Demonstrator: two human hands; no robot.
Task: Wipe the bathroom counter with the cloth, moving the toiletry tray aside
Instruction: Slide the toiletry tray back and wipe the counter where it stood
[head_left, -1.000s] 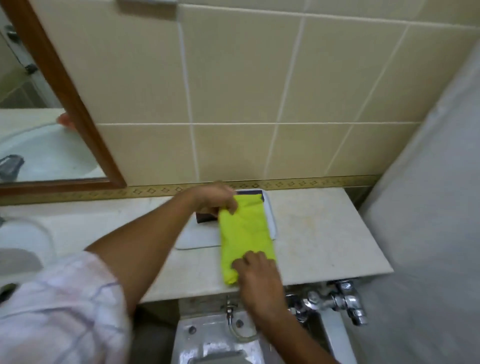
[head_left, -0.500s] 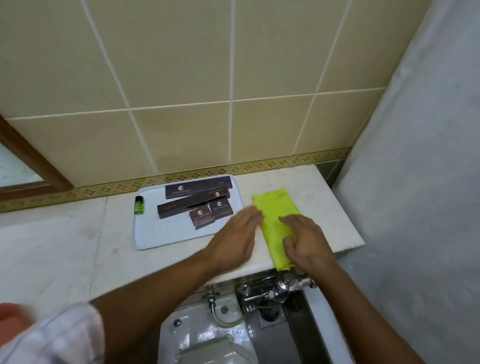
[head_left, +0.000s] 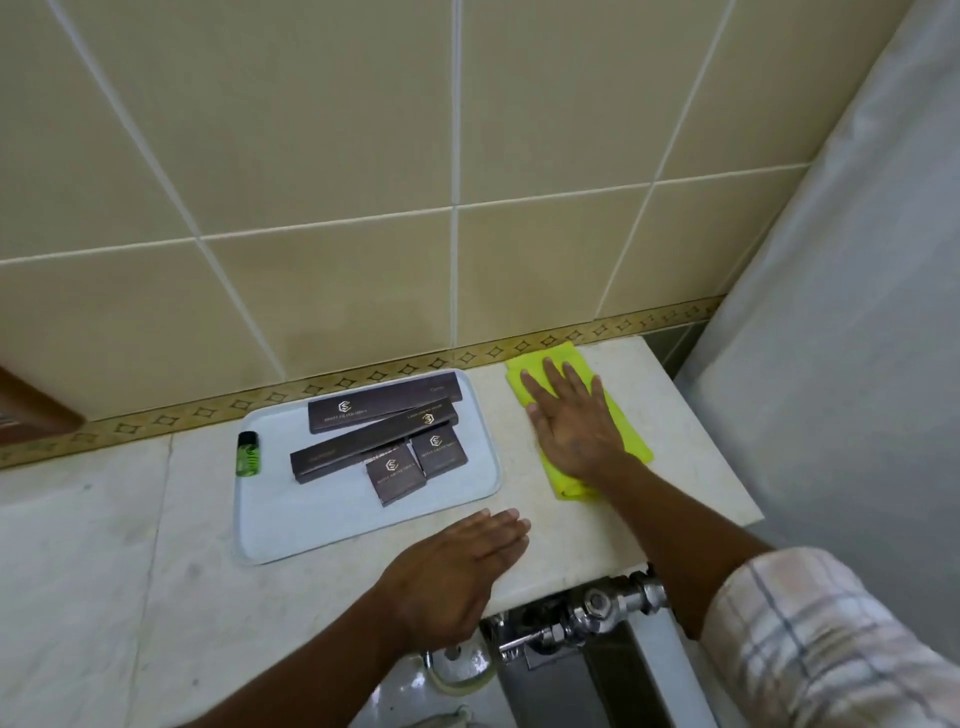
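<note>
At the far left the counter (head_left: 78, 561) lies bare, pale marble with faint smudges, and I would judge it not yet wiped, though nothing here proves it either way. Next comes the tray (head_left: 270, 530), sitting toward the counter's back edge, near the wall, and well short of the right end. A small green bottle (head_left: 248, 454) lies at the tray's back left corner, and dark boxes (head_left: 384, 410) crowd its back half, two long ones and two short ones.

Just past the tray's front right corner the left hand (head_left: 447, 577) rests flat near the counter's front edge, fingers straight and together, holding nothing and clear of the tray.

Further right the cloth (head_left: 631, 439) lies as a folded yellow strip running from the back edge toward the front, on the counter's right end. The right hand (head_left: 574, 426) presses down on it, palm flat, fingers spread toward the wall, gripping nothing but pinning the cloth.

So the tray looks parked aside and the right end is being wiped. The patch under the tray and the long left stretch seem to remain.
</note>
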